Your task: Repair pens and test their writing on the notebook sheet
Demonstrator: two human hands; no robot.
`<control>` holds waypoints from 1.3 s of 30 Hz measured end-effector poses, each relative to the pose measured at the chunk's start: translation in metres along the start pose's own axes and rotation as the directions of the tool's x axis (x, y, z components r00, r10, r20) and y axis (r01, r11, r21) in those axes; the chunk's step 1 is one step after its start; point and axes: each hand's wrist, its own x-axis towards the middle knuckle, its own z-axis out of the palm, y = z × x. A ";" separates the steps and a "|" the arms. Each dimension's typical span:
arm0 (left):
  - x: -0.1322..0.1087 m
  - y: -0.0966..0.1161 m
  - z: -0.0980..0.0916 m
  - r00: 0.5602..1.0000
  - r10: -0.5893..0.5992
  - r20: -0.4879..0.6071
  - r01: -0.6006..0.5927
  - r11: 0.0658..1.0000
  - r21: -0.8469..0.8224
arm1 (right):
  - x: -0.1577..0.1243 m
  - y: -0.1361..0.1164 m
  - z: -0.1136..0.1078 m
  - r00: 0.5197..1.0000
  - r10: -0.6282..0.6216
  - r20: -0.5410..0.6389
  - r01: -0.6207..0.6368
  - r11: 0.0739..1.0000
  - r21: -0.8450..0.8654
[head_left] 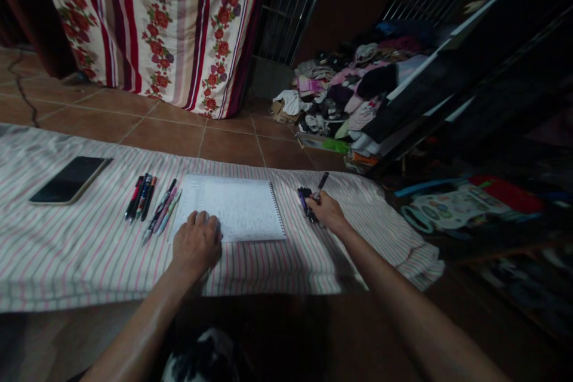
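Note:
A spiral notebook [244, 206] lies on the striped cloth, its page covered in faint writing and its coil along the right edge. Resting on its lower left corner is my left hand [196, 241], palm down, fingers laid on the paper with nothing in them. To the right of the notebook, my right hand [329, 213] grips a dark pen [323, 180] that points up past the fingers. Several more pens [304, 200], one purple, lie on the cloth beside and partly under that hand. Left of the notebook sit two groups of pens, one dark and red [141, 197], the other pastel and patterned [163, 212].
A smartphone [70, 181] lies screen up on the left of the striped cloth [89, 262]. Beyond are a tiled floor [170, 134], a floral curtain [179, 30] and a heap of clothes [344, 86]. Dim clutter stands at right.

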 end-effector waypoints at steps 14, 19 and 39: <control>0.003 0.013 -0.002 1.000 0.004 0.022 -0.003 0.999 -0.040 | 0.000 0.018 0.020 0.996 -0.066 0.059 0.078 0.971 -0.226; 0.004 0.013 0.000 1.000 0.002 0.028 -0.001 0.999 -0.046 | 0.004 0.018 0.026 0.996 -0.071 0.049 0.081 0.963 -0.257; 0.004 0.014 0.000 0.999 0.022 0.046 -0.020 0.999 -0.030 | 0.006 0.022 0.024 0.997 -0.063 0.041 0.072 0.952 -0.298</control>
